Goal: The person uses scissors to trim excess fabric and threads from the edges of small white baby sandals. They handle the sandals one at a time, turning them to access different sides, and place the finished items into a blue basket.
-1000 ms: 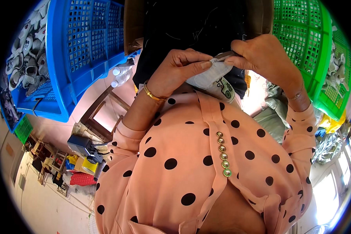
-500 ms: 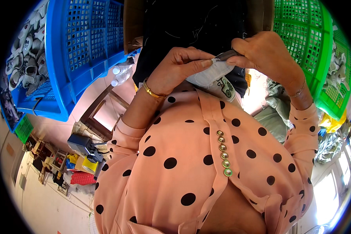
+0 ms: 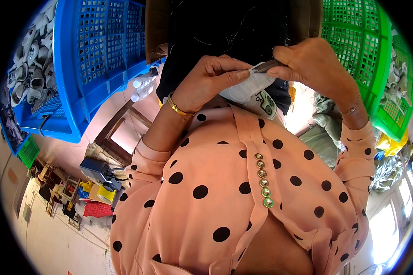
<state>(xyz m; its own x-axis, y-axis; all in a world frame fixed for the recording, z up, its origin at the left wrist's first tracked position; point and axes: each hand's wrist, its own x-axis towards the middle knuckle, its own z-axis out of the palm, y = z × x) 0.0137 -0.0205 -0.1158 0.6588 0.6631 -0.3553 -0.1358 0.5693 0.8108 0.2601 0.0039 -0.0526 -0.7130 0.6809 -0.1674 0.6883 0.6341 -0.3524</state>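
Observation:
My left hand (image 3: pixel 215 79) pinches a small white fabric piece (image 3: pixel 248 90) between thumb and fingers. A dark and green vehicle-like picture (image 3: pixel 265 104) decorates its lower end, which hangs in front of my dotted blouse. At the upper edge of the cloth, my right hand (image 3: pixel 307 62) is closed on a narrow grey tool (image 3: pixel 265 67) that looks like thread snips. Its tip meets the cloth beside my left thumb; my right fingers hide the rest. Both hands are above my dark lap (image 3: pixel 225 32), which has loose threads on it.
A blue plastic crate (image 3: pixel 69 91) stands at my left with several small grey-white shoes (image 3: pixel 34 78). On my right is a green crate (image 3: pixel 376 91) with pale pieces behind its mesh. Clear bottles (image 3: pixel 143 88) and a wooden stool (image 3: pixel 119 128) are at lower left.
The grey tool has shifted slightly against the cloth's edge, and my right fingers have tilted a little. My left hand keeps its place.

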